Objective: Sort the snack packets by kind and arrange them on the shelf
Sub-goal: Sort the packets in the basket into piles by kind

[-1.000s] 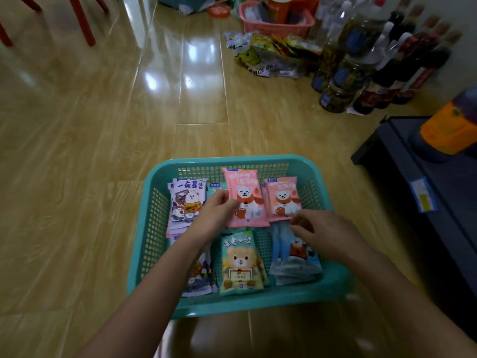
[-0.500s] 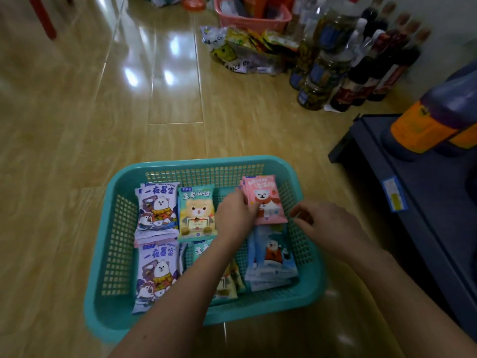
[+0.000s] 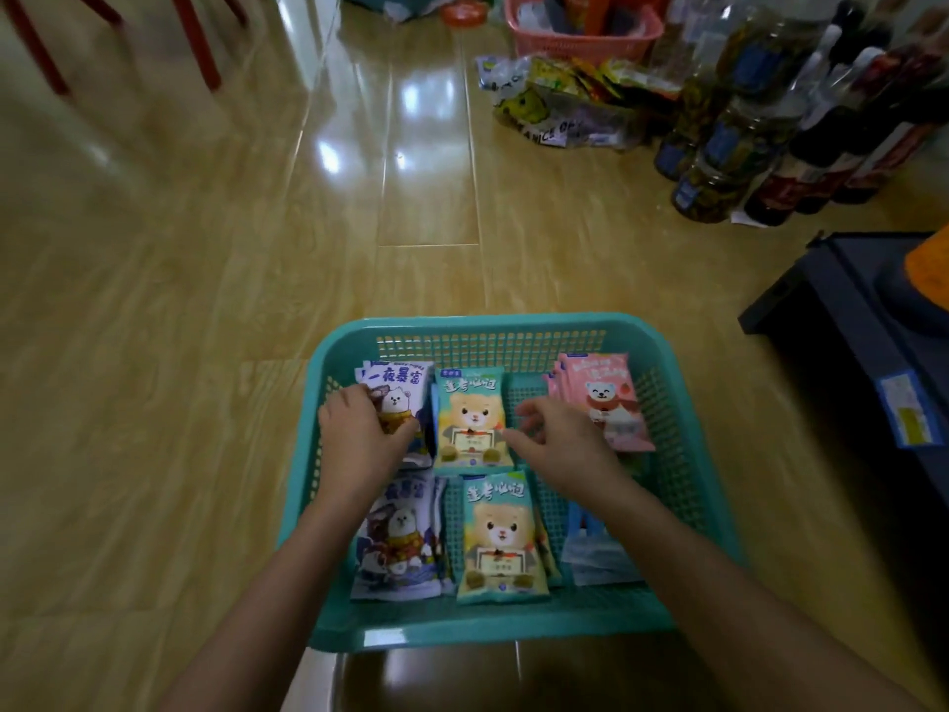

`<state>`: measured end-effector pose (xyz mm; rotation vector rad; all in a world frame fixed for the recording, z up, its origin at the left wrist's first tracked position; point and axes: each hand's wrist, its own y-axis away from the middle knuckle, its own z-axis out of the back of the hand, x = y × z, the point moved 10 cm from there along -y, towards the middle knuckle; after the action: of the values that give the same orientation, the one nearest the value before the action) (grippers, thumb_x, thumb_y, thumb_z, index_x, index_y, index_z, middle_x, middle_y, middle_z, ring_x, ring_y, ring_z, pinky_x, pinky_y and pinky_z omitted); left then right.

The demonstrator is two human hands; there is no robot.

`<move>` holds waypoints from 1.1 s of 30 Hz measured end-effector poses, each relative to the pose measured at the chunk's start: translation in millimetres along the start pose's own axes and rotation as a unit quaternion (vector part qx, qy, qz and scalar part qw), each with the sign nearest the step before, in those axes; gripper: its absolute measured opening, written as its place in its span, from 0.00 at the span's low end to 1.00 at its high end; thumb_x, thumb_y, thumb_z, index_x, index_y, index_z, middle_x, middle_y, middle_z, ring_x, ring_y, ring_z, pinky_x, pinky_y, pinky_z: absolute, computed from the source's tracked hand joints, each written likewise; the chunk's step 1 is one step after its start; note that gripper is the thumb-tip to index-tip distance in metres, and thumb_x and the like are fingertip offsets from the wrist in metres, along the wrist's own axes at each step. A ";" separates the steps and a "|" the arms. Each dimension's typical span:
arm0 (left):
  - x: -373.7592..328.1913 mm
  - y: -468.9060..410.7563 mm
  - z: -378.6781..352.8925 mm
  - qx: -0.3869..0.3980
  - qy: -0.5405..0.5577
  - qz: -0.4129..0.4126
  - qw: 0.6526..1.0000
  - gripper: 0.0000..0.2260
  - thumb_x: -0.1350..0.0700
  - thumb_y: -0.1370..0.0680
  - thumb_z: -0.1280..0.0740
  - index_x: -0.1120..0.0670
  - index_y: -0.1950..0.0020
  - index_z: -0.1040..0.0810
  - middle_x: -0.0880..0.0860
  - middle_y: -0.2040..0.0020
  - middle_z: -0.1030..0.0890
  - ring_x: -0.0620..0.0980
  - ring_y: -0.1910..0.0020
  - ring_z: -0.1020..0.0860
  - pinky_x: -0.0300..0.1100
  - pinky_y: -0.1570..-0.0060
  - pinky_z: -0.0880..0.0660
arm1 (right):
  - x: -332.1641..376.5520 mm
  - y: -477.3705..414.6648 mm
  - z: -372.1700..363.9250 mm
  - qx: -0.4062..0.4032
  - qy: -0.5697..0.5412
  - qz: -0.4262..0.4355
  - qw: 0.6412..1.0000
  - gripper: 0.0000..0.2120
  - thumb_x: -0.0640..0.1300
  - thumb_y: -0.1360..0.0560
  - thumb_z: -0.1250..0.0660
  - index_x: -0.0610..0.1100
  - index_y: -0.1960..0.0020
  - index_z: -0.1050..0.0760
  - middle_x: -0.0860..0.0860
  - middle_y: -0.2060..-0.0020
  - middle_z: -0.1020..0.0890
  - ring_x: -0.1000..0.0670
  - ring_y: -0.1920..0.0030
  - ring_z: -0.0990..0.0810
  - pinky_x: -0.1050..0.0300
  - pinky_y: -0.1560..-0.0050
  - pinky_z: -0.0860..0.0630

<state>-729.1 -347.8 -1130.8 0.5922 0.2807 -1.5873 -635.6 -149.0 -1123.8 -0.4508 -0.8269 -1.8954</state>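
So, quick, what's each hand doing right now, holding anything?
Left hand: grips the stack of white packets.
Right hand: loosely open, holding nothing, beside the green bear packet.

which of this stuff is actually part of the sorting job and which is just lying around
Job: teal basket; white packets; green bear packets; pink packets; blue packets; dark shelf.
Lying about: bottles; pink basket; plastic bag; red chair legs.
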 end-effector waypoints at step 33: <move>9.8 24.1 26.2 0.076 0.436 0.049 0.895 0.11 0.58 0.29 0.27 0.51 0.50 0.24 0.52 0.55 0.16 0.48 0.60 0.17 0.40 0.60 0.22 | 5.5 0.8 5.9 -0.052 -0.243 -0.056 0.967 0.15 0.47 0.25 0.34 0.40 0.43 0.31 0.44 0.48 0.20 0.47 0.51 0.19 0.48 0.49 0.21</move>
<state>-710.9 -372.4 -1110.1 1.4096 0.7821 -1.1628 -637.7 -148.5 -1115.9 -0.9781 -1.0893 -1.9674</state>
